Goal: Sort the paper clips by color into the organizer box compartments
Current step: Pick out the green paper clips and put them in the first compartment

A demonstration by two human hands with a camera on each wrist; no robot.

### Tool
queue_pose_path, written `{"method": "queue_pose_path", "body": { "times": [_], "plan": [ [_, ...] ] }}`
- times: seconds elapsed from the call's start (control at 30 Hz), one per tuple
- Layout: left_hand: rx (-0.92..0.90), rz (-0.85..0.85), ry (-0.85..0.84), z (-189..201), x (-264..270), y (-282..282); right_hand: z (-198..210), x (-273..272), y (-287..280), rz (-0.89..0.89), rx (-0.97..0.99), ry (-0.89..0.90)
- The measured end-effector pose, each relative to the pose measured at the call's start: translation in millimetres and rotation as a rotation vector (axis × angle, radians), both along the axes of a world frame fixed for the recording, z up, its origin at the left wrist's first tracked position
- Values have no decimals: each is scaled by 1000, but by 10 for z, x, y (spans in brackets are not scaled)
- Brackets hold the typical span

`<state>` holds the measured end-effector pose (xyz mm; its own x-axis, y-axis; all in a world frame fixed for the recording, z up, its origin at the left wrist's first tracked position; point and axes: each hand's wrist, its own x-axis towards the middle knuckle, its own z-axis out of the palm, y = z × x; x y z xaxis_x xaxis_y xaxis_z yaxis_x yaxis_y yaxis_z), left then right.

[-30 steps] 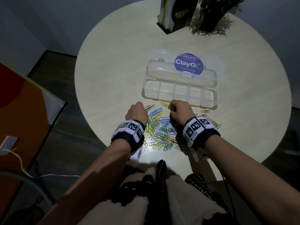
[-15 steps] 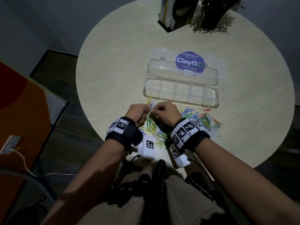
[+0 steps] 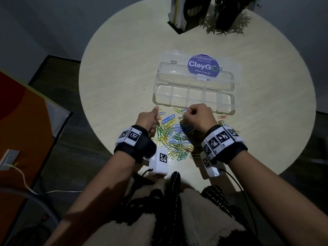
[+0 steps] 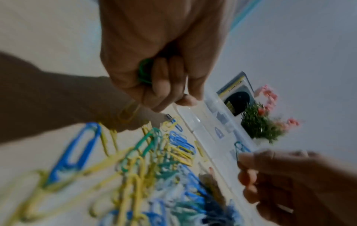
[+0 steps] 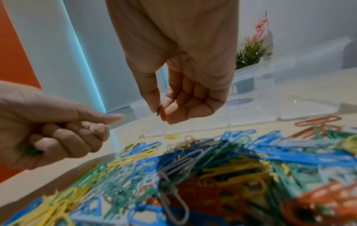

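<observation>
A clear organizer box [image 3: 193, 103] lies open on the round table, its lid with a purple sticker [image 3: 203, 65] folded back. A heap of mixed coloured paper clips [image 3: 174, 139] lies between the box and me. My left hand [image 3: 156, 118] hovers at the heap's left edge, fingers curled round a few green clips [image 4: 144, 71] in the palm, thumb stretched forward. My right hand [image 3: 189, 112] hangs just in front of the box's near wall. It pinches one teal-looking clip [image 4: 239, 147] between thumb and forefinger [image 5: 159, 110].
A dark holder with books [image 3: 186, 13] and a potted plant [image 3: 229, 16] stand at the table's far edge. A few red clips [image 3: 222, 117] lie apart to the right of the heap. An orange panel [image 3: 21, 121] stands left of the table.
Half a second ago both hands met over the heap's left front. They have since parted: the right hand moved right toward the box with a clip, the left stayed left.
</observation>
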<state>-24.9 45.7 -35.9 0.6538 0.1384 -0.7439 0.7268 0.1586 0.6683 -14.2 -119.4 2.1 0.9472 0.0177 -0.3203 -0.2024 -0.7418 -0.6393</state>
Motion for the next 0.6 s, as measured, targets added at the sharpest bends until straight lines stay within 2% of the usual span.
{"method": "queue_pose_path", "body": {
  "times": [0.07,0.13,0.23,0.33,0.6],
  "plan": [
    [-221,103,47,15,-18,-35,57,-2,8,45,-25,-5],
    [-265,77,67,52,-29,-94,82,-6,52,122,-56,18],
    [-196,-39,-12,69,-61,-190,84,-25,90,222,-54,34],
    [-187,-104,-67,81,-98,-251,105,-63,86,232,-41,1],
    [-107,-90,-166,53,-139,-316,111,-120,19,149,34,-18]
  ]
}}
